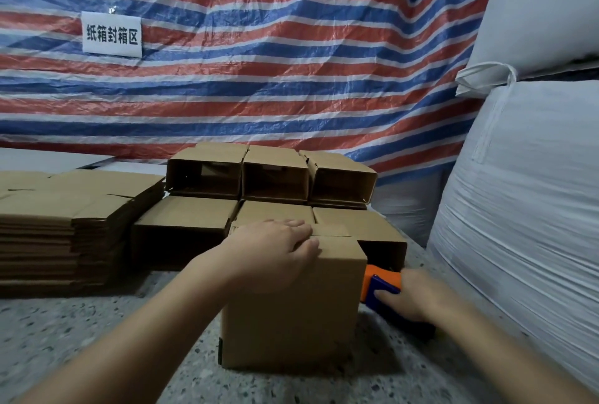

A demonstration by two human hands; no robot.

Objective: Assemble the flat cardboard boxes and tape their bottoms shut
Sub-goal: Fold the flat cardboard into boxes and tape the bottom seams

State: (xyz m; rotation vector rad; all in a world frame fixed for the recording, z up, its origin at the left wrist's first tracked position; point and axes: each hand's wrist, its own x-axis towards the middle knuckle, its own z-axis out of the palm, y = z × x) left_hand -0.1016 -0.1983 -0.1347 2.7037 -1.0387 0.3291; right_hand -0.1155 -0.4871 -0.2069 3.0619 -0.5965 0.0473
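Observation:
An upright brown cardboard box (291,316) stands on the speckled floor in front of me, its flaps folded shut on top. My left hand (275,251) lies flat on those flaps and presses them down. My right hand (418,296) is just right of the box, holding an orange and blue tape dispenser (381,287) low beside the box's right wall. A stack of flat cardboard blanks (64,228) sits at the left.
Several assembled boxes (275,176) lie on their sides in two rows behind the box, open ends facing me. Large white woven sacks (525,209) fill the right side. A striped tarp (259,46) with a white sign (111,34) hangs behind.

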